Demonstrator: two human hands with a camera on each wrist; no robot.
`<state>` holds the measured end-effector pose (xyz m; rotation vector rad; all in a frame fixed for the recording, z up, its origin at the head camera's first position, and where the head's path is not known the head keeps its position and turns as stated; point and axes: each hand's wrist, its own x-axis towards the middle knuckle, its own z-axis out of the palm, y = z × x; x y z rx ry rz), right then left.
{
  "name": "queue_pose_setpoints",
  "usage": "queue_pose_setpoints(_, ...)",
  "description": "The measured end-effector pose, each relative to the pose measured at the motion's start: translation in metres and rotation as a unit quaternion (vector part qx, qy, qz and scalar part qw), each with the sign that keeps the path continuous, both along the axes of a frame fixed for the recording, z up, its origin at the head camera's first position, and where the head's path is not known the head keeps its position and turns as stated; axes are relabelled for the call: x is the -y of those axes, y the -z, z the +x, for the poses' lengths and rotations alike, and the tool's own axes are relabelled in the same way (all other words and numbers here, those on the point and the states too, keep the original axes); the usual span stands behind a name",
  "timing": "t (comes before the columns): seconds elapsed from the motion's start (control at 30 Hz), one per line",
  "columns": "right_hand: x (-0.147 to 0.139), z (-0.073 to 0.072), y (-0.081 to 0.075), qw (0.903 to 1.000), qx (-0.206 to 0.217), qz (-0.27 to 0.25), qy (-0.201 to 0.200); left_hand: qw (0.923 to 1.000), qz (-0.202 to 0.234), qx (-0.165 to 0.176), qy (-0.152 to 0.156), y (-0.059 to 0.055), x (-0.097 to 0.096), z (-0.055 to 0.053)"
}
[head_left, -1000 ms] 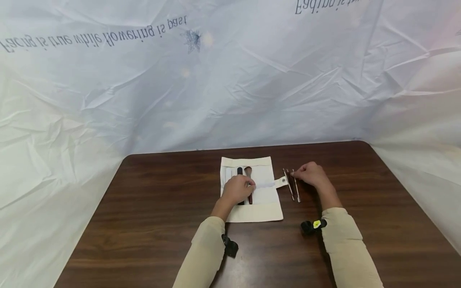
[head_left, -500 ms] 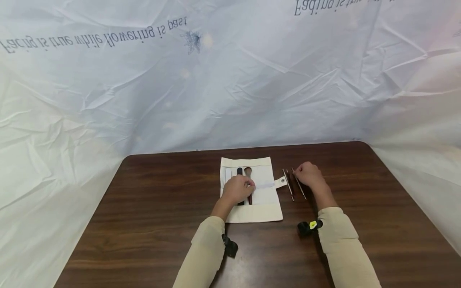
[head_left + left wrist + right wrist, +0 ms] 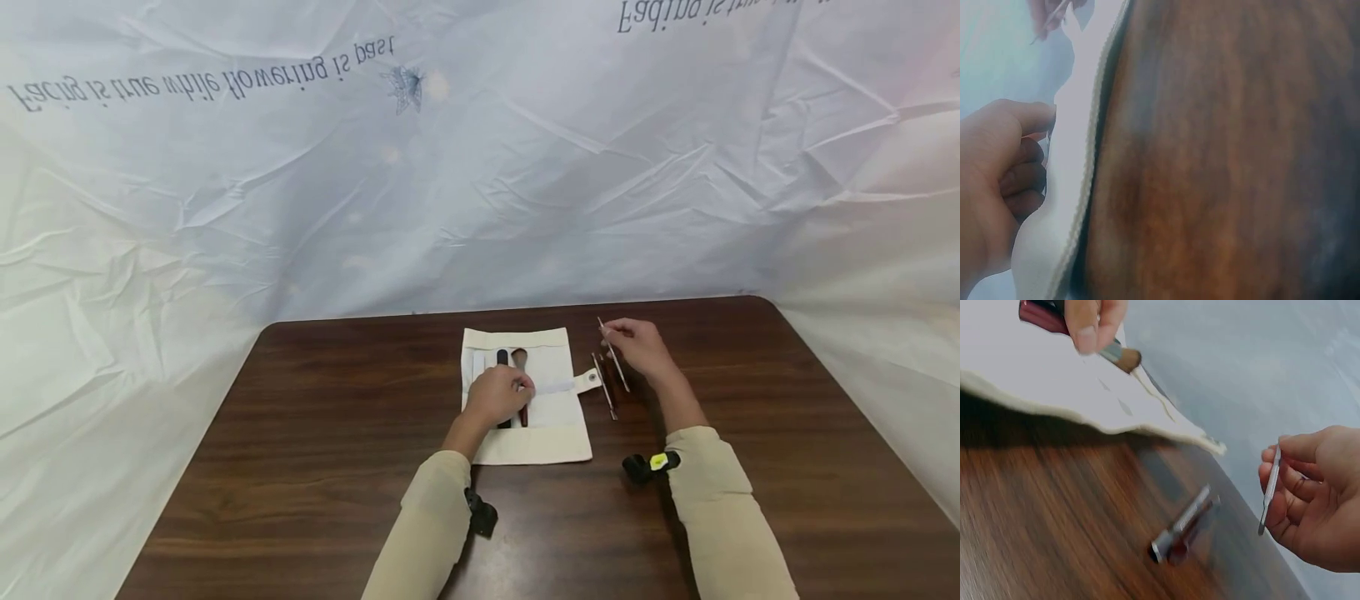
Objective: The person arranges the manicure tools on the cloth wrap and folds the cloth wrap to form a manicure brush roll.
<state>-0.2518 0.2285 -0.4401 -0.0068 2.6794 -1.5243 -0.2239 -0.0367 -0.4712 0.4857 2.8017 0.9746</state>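
Note:
An off-white fabric tool pouch [image 3: 543,446] lies unfolded on the table. My left hand [image 3: 497,393] rests over it with fingers bent, thumb and index finger seeming to pinch its pocket edge; the exact contact is hidden. Under that hand sit a brush [image 3: 520,360] with a brown tip and a black flat stick [image 3: 502,358], both partly tucked in. To the right, my right hand [image 3: 637,343] pinches a thin silver tool [image 3: 1269,494] with a small flattened end between thumb and fingers, above the table.
Several slim tools [image 3: 607,392] lie beside the pouch's snap strap [image 3: 588,381], some silver, some dark reddish. A pale slip [image 3: 478,363] shows in the pouch's left pocket. The brown wooden table [image 3: 315,433] ends at a white printed sheet [image 3: 450,183] behind.
The right hand has lifted the thin silver tool off the table beside the other tools and moved it slightly away from me. The left hand has stayed in place on the pouch.

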Motion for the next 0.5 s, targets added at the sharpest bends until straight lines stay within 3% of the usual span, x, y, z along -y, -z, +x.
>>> queue_pose_setpoints(0.23,0.029,-0.014,-0.011,0.9974,0.004,-0.051,-0.05,1.0,-0.004,-0.008,0.003,0.001,0.0,0.0)
queue_pose_setpoints(0.5,0.063,-0.026,-0.012,0.9935,-0.007,-0.104,-0.045,1.0,-0.001,-0.002,0.002,0.0,0.0,-0.001)
